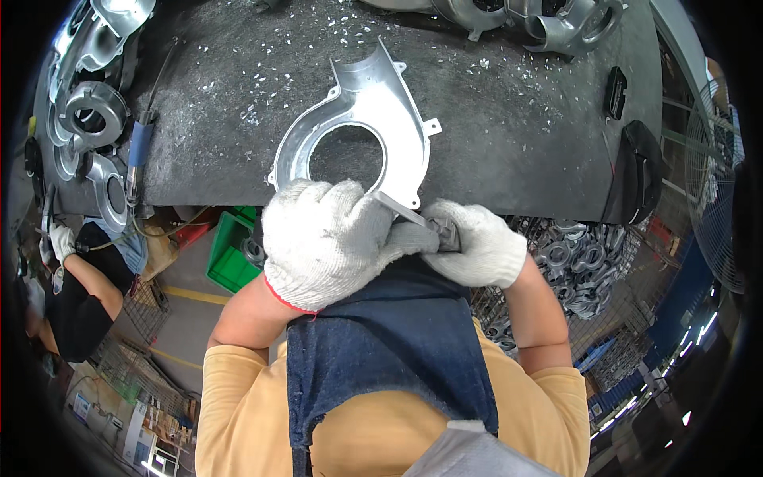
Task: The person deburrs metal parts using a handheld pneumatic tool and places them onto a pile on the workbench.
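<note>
A shiny cast-metal housing (pixel 405 119), shaped like a volute with a large round opening and a flared neck, lies on the dark bench in front of me. My left hand (pixel 322 234), in a white knit glove with a red cuff edge, is closed over its near rim. My right hand (pixel 481 245), gloved the same way, is closed around the dark end of a flat grey file-like tool (pixel 401 208). The tool's bar lies against the near edge of the housing, beside my left fingers. My left thumb stretches along the tool toward my right hand.
Metal shavings litter the bench (pixel 214 151). More castings (pixel 95 111) are piled at the left, beside a blue-handled air tool (pixel 140 143), and others (pixel 556 28) at the far right. A black case (pixel 638 171), parts-filled wire bin (pixel 588 258), green crate (pixel 230 250) and another person's gloved hand (pixel 62 241) surround me.
</note>
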{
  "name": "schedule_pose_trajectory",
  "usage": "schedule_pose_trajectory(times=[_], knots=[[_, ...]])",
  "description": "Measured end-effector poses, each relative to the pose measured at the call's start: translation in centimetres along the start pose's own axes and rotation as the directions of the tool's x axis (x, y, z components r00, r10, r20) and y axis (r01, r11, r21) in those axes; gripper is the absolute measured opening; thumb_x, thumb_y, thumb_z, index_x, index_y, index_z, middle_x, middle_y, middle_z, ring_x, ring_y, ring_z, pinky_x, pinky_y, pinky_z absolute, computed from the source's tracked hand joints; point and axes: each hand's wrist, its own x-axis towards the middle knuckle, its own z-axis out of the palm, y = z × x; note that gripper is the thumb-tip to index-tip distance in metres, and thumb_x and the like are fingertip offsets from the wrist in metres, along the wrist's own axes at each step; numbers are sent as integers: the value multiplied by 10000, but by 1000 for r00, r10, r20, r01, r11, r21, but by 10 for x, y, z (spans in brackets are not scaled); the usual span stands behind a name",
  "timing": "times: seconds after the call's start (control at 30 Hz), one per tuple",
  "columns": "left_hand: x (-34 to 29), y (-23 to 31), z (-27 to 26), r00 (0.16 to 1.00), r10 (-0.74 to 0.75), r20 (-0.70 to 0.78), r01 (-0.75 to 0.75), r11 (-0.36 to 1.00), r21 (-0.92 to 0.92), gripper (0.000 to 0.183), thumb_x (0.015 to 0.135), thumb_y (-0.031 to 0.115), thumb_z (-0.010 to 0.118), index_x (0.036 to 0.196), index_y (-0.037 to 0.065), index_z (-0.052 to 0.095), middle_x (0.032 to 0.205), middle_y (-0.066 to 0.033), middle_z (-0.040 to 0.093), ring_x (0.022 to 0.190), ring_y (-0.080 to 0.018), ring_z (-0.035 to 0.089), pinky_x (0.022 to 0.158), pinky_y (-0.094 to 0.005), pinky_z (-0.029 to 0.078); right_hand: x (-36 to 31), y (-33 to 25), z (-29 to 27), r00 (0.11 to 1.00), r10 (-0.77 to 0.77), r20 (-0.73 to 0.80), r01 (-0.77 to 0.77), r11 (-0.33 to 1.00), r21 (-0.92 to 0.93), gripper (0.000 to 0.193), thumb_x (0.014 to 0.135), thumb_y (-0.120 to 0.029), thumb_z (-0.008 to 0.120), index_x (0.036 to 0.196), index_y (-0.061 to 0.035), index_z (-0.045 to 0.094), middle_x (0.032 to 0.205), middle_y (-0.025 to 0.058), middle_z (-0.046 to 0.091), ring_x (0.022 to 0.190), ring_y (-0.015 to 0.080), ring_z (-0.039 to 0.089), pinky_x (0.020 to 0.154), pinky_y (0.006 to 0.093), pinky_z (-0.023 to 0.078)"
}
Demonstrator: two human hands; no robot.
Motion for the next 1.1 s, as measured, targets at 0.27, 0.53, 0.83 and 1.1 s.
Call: schedule_pose_trajectory(times=[0.27,0.53,0.83,1.1], knots=[[4,2,3,998,8,62,-7,1000,-28,386,673,472,977,802,154,800,749,-19,716,645,-240,700,621,-385,526,-3,-5,30,978,159,-136,-144,983,112,390,857,-125,834,1216,-47,703,1047,204,803,963,375,813,821,422,644],[7,7,7,996,-74,44,77,993,-90,405,625,435,1004,806,128,812,655,-23,671,586,-224,679,588,-352,534,-2,-1,35,941,103,-322,-85,994,68,446,854,-173,858,1251,-51,696,1073,209,802,961,391,807,820,445,649],[7,6,3,1000,-4,-18,3,999,-47,323,720,307,988,664,134,721,627,-40,633,561,-248,644,546,-398,486,2,2,44,860,-63,-506,43,998,-50,315,841,-69,822,1132,-84,703,994,155,788,885,383,798,767,445,645],[9,1,5,996,-18,-85,18,1000,-3,316,770,279,981,655,142,720,613,-38,613,550,-245,630,533,-401,460,8,4,42,694,-267,-669,3,930,-369,272,879,-31,791,1136,-69,711,1039,151,796,865,347,807,743,416,657]])
